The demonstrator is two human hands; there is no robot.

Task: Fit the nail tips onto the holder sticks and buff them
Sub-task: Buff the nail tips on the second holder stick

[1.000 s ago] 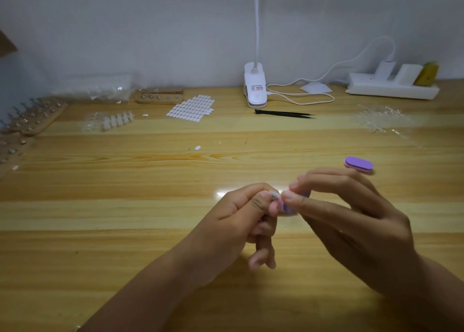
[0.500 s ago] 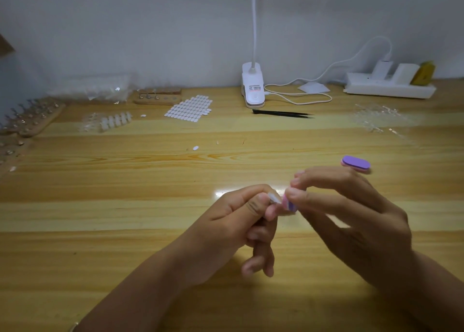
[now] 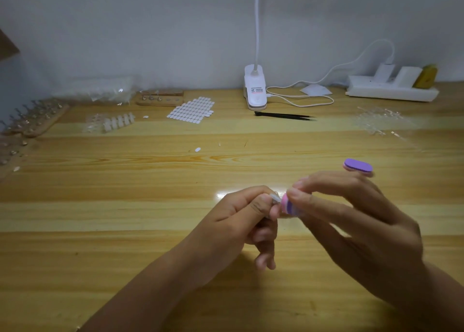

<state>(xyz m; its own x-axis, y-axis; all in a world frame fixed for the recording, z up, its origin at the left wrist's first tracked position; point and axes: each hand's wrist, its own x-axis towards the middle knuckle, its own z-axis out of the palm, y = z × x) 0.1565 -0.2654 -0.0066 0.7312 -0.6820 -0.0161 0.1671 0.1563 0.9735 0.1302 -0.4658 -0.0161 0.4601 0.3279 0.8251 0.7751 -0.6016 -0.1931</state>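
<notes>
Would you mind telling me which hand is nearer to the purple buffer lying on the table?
Right. The right hand is just in front of that buffer, almost overlapping it in view; the left hand is farther away, off to the left.

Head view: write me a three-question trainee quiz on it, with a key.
1. True or false: the black tweezers lie on the table just in front of the white lamp clip.
2. What does the right hand hold? A. tweezers B. a pink-and-purple buffer block C. nothing
3. Fill in: the left hand pinches a clear ____.
Key: 1 true; 2 B; 3 nail tip.
</notes>
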